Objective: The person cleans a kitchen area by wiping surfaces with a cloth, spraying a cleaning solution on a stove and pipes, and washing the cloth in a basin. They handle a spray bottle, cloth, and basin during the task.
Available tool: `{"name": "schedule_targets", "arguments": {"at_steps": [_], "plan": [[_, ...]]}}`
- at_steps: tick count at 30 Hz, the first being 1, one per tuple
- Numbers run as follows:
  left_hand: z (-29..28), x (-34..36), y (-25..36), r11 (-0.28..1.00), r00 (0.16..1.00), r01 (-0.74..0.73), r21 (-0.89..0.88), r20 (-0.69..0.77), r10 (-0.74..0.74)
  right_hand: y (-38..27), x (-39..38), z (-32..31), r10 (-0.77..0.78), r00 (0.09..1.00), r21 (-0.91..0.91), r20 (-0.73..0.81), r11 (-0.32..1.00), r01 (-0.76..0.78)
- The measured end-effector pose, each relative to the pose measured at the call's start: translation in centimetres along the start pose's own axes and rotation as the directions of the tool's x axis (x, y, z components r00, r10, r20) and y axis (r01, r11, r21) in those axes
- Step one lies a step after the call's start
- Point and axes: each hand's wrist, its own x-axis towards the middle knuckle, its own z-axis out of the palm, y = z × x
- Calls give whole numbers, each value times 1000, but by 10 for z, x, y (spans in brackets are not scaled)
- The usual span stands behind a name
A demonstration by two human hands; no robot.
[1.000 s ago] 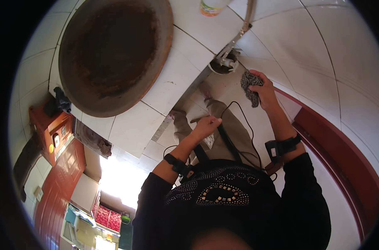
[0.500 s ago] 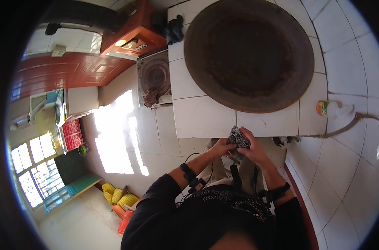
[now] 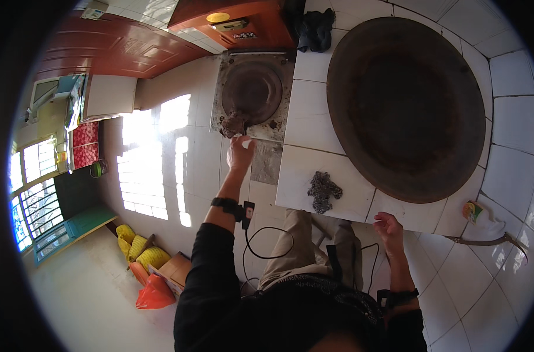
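My left hand (image 3: 241,149) reaches up to a crumpled brown cloth (image 3: 233,123) lying on the grimy stove top (image 3: 223,67); its fingertips are at the cloth's lower edge, thumb apart. My right hand (image 3: 388,229), empty with loosely bent fingers apart, hovers at the front edge of the white tiled counter (image 3: 306,161). A grey metal scouring pad (image 3: 324,192) lies on that counter, below and left of a large rust-dark round pan (image 3: 405,108).
A dark rag (image 3: 314,32) sits at the counter's back-left corner. A cup-like container (image 3: 477,214) and hose (image 3: 502,240) are at right. A red-orange cabinet (image 3: 255,23) stands beyond the stove. Yellow sacks (image 3: 149,256) and a red bag (image 3: 155,293) lie on the floor at lower left.
The scouring pad has left my hands and lies on the counter. My left hand has moved leftward and up to the brown cloth; my right hand has drawn apart from it.
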Motion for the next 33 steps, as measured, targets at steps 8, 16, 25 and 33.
{"name": "schedule_targets", "arguments": {"at_steps": [8,16,25,33], "plan": [[81,145,-166,936,944,250,247,155,-293,21,-57,-28,179,931,-35,-319,979,-201],[-46,66,-123,660,930,320,-680,93,-354,-14,-61,-32,34,951,-64,-309,996,-56],[-60,-166,163,630,725,423,-651,660,196,-65,-73,-39,-275,959,18,72,962,274],[43,-318,338,691,167,489,-533,834,525,-8,-150,-109,-239,967,644,-83,728,235]]}}
